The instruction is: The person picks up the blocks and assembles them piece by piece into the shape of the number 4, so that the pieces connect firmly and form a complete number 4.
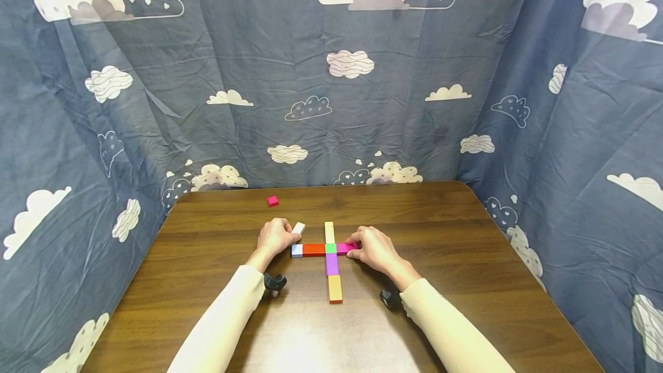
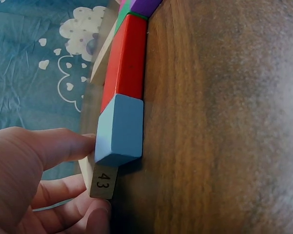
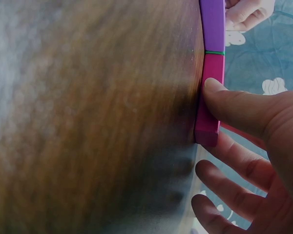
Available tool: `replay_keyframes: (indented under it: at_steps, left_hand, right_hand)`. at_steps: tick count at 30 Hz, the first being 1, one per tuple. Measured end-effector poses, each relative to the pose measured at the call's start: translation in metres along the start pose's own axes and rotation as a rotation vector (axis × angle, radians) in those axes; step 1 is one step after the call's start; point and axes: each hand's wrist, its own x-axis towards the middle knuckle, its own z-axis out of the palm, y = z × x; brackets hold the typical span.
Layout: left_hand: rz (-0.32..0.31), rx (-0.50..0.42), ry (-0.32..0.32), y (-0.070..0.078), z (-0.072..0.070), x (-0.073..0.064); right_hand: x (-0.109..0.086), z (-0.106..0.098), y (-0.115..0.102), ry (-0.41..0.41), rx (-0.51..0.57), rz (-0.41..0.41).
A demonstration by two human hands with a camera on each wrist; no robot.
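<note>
Coloured wooden blocks form a cross on the table. Its centre is a green block, with a cream block behind it and a purple block, then an orange block in front. Leftward run a red block and a light blue block; a magenta block lies to the right. My left hand pinches a pale wooden block, marked 43, beside the light blue block. Thumb and fingers of my right hand grip the magenta block's outer end.
A small pinkish-red block lies alone toward the back left of the brown wooden table. Blue curtains with cloud prints hang behind and at both sides. Each wrist carries a black device.
</note>
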Motion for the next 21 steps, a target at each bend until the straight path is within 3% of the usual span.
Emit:
replay_keyframes:
  at_steps: [8,12,16,21]
  left_hand:
    - [-0.012,0.000,0.033,-0.001,-0.008,0.006]
    - [-0.016,-0.010,0.097,-0.004,-0.018,0.011]
    - [0.013,-0.034,0.184,-0.007,-0.028,0.020]
    - [0.051,-0.048,0.248,-0.012,-0.034,0.037]
  right_hand:
    - [0.000,0.000,0.001,0.011,0.014,-0.016]
    - [0.000,0.002,0.000,0.012,0.013,-0.009]
    - [0.002,0.004,0.000,-0.003,0.014,-0.005]
    - [0.004,0.003,0.001,0.009,0.002,0.000]
